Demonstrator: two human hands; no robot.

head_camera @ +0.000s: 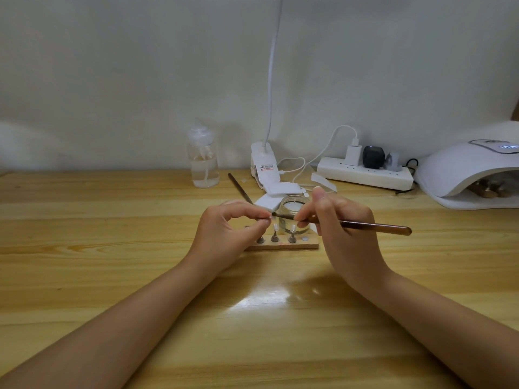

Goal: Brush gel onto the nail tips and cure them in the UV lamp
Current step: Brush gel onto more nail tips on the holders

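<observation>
A person's left hand (pixel 224 228) is pinching a small nail tip (pixel 269 219) between thumb and forefinger above a wooden holder (pixel 282 245) near the middle of the pale pine counter (pixel 112 220), while the right hand (pixel 341 220) is gripping a slim brown brush (pixel 373 227) like a pen, its dark bristles touching the tip. The tip appears light, thin and springy, so it likely needs a gentle hold by its edges or on its stand, away from wet gel. More pale tips (pixel 275 228) are standing on small metal pegs in the holder. Just behind, a clear glass jar (pixel 295 203) is sitting beside white cotton pads (pixel 282 189). At the far right, the smooth white domed UV lamp (pixel 460 169) is waiting, something brown lying inside its opening.
</observation>
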